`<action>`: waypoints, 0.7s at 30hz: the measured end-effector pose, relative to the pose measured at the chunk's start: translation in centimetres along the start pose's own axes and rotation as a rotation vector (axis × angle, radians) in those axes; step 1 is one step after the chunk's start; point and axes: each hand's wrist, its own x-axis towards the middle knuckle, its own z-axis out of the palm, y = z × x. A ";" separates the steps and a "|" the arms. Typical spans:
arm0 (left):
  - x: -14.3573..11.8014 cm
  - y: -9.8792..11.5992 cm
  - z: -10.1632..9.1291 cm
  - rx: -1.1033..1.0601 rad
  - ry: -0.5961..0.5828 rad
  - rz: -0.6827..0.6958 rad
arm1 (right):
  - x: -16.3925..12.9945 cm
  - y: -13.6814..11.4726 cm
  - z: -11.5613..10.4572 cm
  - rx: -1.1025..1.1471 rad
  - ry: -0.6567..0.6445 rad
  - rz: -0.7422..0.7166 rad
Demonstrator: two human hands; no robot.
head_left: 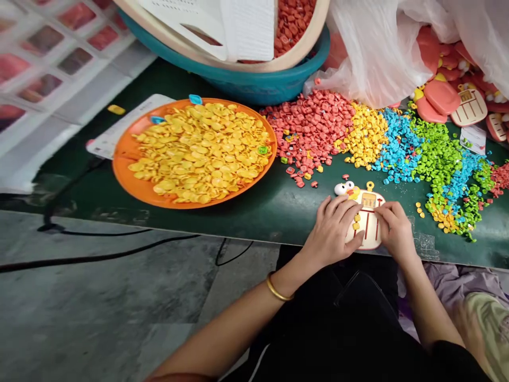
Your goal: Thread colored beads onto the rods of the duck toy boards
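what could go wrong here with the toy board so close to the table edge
1. The toy board lies right at the table's near edge under both hands, left hand and right hand; a push toward the lap could tip it off.
2. The loose bead piles, yellow beads beside blue beads and green beads, already mingle, so a wrong colour may get picked.
3. A sweeping wrist could scatter the yellow beads on the board.

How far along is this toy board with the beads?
Done: a few yellow beads sit in the toy board's left column. In hand: left hand and right hand both rest on the board at the table edge. Left: the other columns look bare; loose bead piles remain.
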 end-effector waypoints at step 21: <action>-0.3 0.0 0.0 0.045 0.012 0.109 | 2.1 2.4 -0.2 0.163 0.072 0.118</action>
